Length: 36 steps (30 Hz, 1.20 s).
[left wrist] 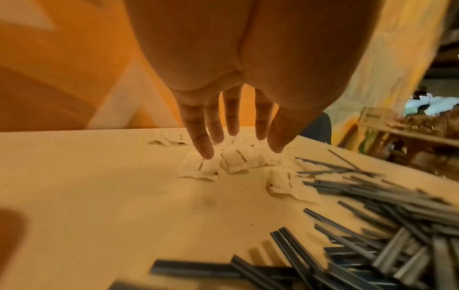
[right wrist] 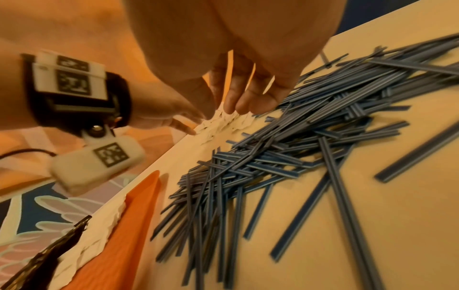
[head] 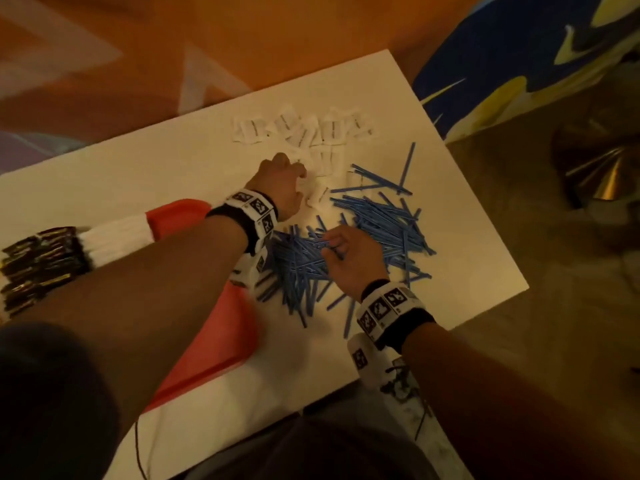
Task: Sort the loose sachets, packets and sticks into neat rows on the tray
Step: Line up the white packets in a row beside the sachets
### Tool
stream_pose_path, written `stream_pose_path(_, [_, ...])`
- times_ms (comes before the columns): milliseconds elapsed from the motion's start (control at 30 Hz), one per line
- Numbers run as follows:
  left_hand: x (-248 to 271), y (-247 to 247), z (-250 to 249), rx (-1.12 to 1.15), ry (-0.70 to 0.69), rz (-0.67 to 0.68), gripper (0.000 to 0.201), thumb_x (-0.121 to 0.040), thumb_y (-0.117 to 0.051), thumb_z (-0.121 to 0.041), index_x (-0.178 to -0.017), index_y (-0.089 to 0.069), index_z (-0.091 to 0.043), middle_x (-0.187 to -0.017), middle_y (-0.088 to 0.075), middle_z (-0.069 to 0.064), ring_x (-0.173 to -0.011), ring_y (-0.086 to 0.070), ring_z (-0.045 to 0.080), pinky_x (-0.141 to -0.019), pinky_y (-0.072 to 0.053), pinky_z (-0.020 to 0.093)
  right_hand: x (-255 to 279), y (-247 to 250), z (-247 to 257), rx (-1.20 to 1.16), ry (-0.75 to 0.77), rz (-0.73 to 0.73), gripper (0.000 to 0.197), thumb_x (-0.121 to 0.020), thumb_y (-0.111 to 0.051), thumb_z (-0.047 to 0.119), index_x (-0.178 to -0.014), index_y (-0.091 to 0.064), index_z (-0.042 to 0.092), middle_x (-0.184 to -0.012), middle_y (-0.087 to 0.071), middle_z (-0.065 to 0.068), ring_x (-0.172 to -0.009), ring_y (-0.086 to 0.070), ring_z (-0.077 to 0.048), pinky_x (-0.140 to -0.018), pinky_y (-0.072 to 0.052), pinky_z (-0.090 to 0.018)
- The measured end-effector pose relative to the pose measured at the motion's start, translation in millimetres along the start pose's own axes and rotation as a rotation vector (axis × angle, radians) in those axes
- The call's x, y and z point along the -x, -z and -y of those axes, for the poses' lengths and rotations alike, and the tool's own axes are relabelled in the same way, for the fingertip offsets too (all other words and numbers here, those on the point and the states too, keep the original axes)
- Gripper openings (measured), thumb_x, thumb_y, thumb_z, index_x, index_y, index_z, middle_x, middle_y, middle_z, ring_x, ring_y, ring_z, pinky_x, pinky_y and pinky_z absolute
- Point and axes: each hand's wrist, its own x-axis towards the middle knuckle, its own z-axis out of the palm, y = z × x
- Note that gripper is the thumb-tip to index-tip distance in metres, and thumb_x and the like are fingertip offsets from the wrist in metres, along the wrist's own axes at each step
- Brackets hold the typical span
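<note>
The left hand (left wrist: 231, 117) reaches out, fingers straight and spread, one fingertip touching a crinkled white paper sachet (left wrist: 198, 168), holding nothing. The right hand (head: 349, 261) rests loosely curled on the heap of thin blue sticks (head: 374, 230); any grip is unclear. Beside them, an orange tray (head: 207, 355) carries rowed white sachets (head: 114, 240) and dark glossy packets (head: 38, 265).
</note>
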Motion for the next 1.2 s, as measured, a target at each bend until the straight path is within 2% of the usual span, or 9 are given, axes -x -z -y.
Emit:
stream_pose_path(167, [-39.5, -11.5, -16.9, -0.149, 0.000, 0.146, 0.077, -0.093, -0.060, -0.014, -0.156, -0.021, -0.032, -0.163, -0.007, 0.011, -0.142, -0.018, 0.045, -0.108, -0.038, 0.052, -5.3, 18.0, -14.6, 0.022, 0.005, -0.012, 0.016, -0.091, -0.067, 0.018, -0.107, -0.065, 0.021, -0.099, -0.060, 0.003, -0.088, -0.057, -0.012, -0.084, -0.050, -0.026])
stream_pose_path(300, [-36.7, -27.6, -11.1, -0.103, 0.098, 0.044, 0.055, -0.093, -0.061, -0.016, -0.145, -0.044, -0.021, -0.151, -0.032, 0.014, -0.128, -0.036, 0.044, -0.103, -0.043, 0.051, -9.5, 21.4, -21.0, -0.041, -0.016, -0.011, 0.017, -0.090, -0.068, 0.016, -0.107, -0.066, 0.019, -0.100, -0.062, 0.001, -0.087, -0.059, -0.012, -0.077, -0.049, -0.021])
stream_pose_path(400, [-29.8, -34.2, -6.5, -0.122, 0.139, -0.039, 0.032, -0.091, -0.061, -0.015, -0.122, -0.060, -0.011, -0.129, -0.048, 0.017, -0.113, -0.048, 0.042, -0.092, -0.048, 0.047, -13.6, 21.2, -20.8, -0.059, -0.024, 0.001, 0.018, -0.090, -0.068, 0.016, -0.108, -0.065, 0.018, -0.100, -0.062, 0.001, -0.082, -0.058, -0.009, -0.074, -0.048, -0.019])
stream_pose_path(600, [-23.9, -27.4, -1.9, -0.061, 0.122, -0.071, 0.019, -0.092, -0.060, -0.016, -0.105, -0.065, -0.004, -0.111, -0.066, 0.019, -0.105, -0.059, 0.038, -0.088, -0.045, 0.039, -17.8, 18.8, -14.6, -0.075, 0.019, 0.024, 0.018, -0.091, -0.068, 0.019, -0.108, -0.065, 0.019, -0.096, -0.061, 0.004, -0.073, -0.054, 0.002, -0.073, -0.049, -0.018])
stream_pose_path(700, [-16.7, -22.9, 3.0, 0.113, 0.178, -0.131, 0.005, -0.085, -0.064, -0.007, -0.089, -0.062, -0.008, -0.103, -0.067, 0.019, -0.098, -0.062, 0.039, -0.076, -0.045, 0.034, -16.1, 21.3, -13.3, -0.093, 0.012, 0.023, 0.015, -0.090, -0.068, 0.020, -0.105, -0.065, 0.021, -0.094, -0.061, 0.006, -0.073, -0.056, 0.002, -0.070, -0.045, -0.012])
stream_pose_path(833, [-4.3, -25.2, 10.7, 0.384, 0.281, -0.248, 0.011, -0.082, -0.059, -0.004, -0.077, -0.052, -0.010, -0.085, -0.062, 0.014, -0.081, -0.059, 0.035, -0.067, -0.048, 0.037, -16.5, 26.9, -9.2, -0.132, -0.007, 0.018, 0.010, -0.090, -0.067, 0.016, -0.100, -0.066, 0.019, -0.086, -0.060, 0.011, -0.083, -0.064, -0.011, -0.078, -0.052, -0.024])
stream_pose_path(967, [21.7, -23.7, 11.9, 0.654, 0.297, -0.275, 0.012, -0.085, -0.056, -0.008, -0.091, -0.050, -0.016, -0.079, -0.054, 0.001, -0.065, -0.048, 0.020, -0.058, -0.040, 0.030, -22.4, 26.6, -1.7, -0.180, -0.074, 0.051, 0.010, -0.090, -0.069, 0.021, -0.096, -0.063, 0.027, -0.089, -0.062, 0.013, -0.079, -0.059, 0.004, -0.067, -0.043, -0.002])
stream_pose_path(1067, [46.9, -23.6, 9.8, 0.990, 0.364, -0.262, 0.036, -0.085, -0.048, -0.002, -0.101, -0.068, -0.027, -0.087, -0.057, 0.002, -0.063, -0.051, 0.014, -0.060, -0.043, 0.031, -22.5, 23.3, 14.8, -0.203, -0.014, 0.075, 0.012, -0.088, -0.071, 0.019, -0.097, -0.063, 0.024, -0.087, -0.063, 0.011, -0.078, -0.060, 0.004, -0.067, -0.044, -0.004])
stream_pose_path(1200, [86.0, -18.5, 1.6, 1.594, 0.560, -0.228, 0.037, -0.083, -0.035, 0.005, -0.079, -0.069, -0.008, -0.073, -0.054, 0.012, -0.057, -0.047, 0.021, -0.054, -0.038, 0.030, -14.3, 18.1, 44.0, -0.172, 0.129, 0.159, 0.017, -0.087, -0.073, 0.019, -0.100, -0.062, 0.023, -0.088, -0.060, 0.010, -0.078, -0.059, 0.002, -0.069, -0.047, -0.011])
